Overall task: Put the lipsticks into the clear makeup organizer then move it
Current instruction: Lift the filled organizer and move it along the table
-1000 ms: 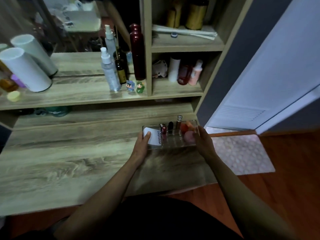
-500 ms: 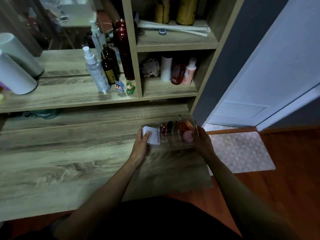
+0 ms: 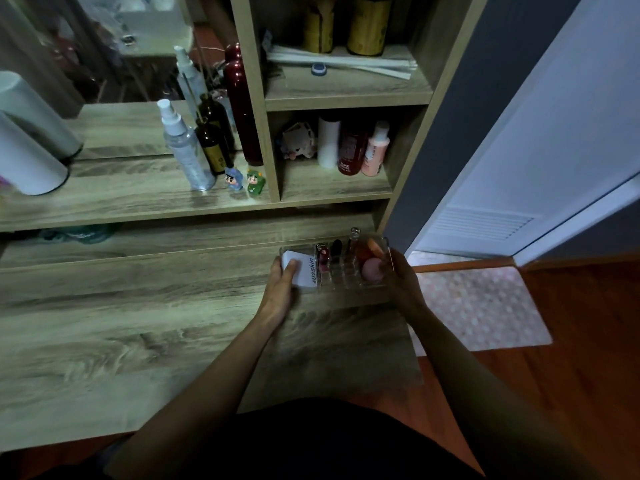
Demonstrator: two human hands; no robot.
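Clear organizer (image 3: 341, 271) at the back right of the worktop (image 3: 138, 341), lipsticks (image 3: 323, 258) upright in its slots, clasped at both ends: left hand (image 3: 282, 285) over the white card end, right hand (image 3: 398, 278) round the sponge end. Probably light, rigid, slick plastic with loose contents. Best gripped low at the end walls and kept level.

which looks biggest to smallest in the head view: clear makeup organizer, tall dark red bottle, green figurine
1. Clear makeup organizer, though it sits nearer the camera
2. Tall dark red bottle, a close second
3. Green figurine
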